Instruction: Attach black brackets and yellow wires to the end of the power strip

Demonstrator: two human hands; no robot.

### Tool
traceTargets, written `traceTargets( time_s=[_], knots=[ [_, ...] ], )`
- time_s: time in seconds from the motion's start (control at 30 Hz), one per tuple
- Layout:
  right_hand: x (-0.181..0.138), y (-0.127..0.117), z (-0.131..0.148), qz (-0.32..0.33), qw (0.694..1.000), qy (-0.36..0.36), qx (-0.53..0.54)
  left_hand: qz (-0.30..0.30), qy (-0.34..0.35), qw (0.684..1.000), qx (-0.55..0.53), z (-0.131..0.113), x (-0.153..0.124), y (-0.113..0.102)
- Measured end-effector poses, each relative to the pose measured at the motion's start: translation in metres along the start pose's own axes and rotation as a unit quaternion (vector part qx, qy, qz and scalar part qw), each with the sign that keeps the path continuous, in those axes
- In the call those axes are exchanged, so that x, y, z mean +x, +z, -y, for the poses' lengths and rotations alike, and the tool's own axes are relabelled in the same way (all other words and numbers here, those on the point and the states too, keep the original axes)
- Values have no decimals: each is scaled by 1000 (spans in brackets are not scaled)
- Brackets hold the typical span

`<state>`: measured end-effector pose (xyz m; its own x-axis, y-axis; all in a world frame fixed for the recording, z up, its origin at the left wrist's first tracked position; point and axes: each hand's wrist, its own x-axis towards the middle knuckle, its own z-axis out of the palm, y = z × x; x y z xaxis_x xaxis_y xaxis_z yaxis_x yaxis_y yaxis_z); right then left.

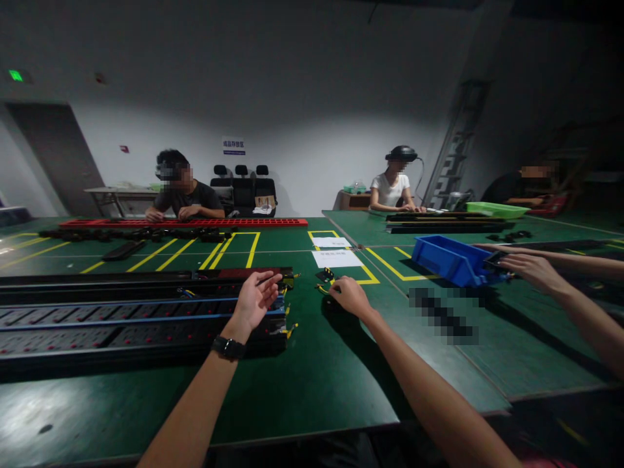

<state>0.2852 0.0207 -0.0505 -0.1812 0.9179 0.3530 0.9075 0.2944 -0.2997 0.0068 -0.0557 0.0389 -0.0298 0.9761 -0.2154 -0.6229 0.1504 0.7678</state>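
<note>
Long black units (104, 316) lay side by side on the tabletop (302, 383), to the person's left; their upper faces bore dark panels, small red dots and blue edging, and yellow wire tips (292, 330) projected from the near-centre ends. The left hand (257, 299), palm turned up, hung over these ends with fingers loosely parted and half curled. The right hand (348, 296) bent its fingers down beside a small black part (326, 275) with yellow wiring; from where I stood, whether it pinched anything could not be told. The tabletop was glossy green, marked with yellow lines, and carried white sheets (336, 259), a blue bin (439, 260) and a long red rail (244, 222). Beyond, co-workers sat before a pale wall (302, 97), with black seats (242, 192) and a grey door (56, 153); the room was dim.
</note>
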Motion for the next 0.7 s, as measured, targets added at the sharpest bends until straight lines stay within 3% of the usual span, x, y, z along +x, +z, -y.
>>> traceTargets(
  time_s=[0.13, 0.33, 0.43, 0.7],
  knots=[
    [7, 2, -5, -15, 990, 18, 136, -3, 1, 1000, -1, -1, -1, 1],
    [12, 2, -9, -42, 948, 43, 312, -3, 1, 1000, -1, -1, -1, 1],
    [11, 0, -9, -45, 953, 41, 297, -8, 3, 1000, 3, -1, -2, 2],
    [3, -6, -10, -66, 996, 27, 62, -10, 3, 1000, 3, 0, -1, 2]
  ],
)
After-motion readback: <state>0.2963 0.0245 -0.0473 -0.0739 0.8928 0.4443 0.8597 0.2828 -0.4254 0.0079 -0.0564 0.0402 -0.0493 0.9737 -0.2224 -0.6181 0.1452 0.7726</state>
